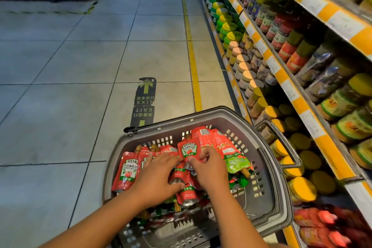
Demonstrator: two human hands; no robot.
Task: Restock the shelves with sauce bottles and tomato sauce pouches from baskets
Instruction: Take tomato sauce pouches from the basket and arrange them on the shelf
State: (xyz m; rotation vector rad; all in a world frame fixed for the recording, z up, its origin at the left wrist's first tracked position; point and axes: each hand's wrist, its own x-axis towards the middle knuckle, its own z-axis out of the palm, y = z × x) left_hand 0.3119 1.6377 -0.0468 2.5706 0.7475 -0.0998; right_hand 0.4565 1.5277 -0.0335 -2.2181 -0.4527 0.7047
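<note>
A grey plastic basket [213, 116] stands on the floor beside the shelving, filled with several red tomato sauce pouches [125, 171]. Both my hands are inside it. My right hand [209, 169] pinches the bottom of an upright red pouch [188, 150]. My left hand [159, 175] lies across a pouch in the middle of the pile, fingers curled round it. One pouch with a green lower part [235, 162] lies at the basket's right side.
Shelves [298, 106] with yellow price rails run along the right, packed with jars and lidded bottles. Red pouches [320, 225] sit on the lowest shelf at the bottom right. Tiled aisle floor with a yellow line [193, 62] and an exit sticker [145, 98] stretches ahead.
</note>
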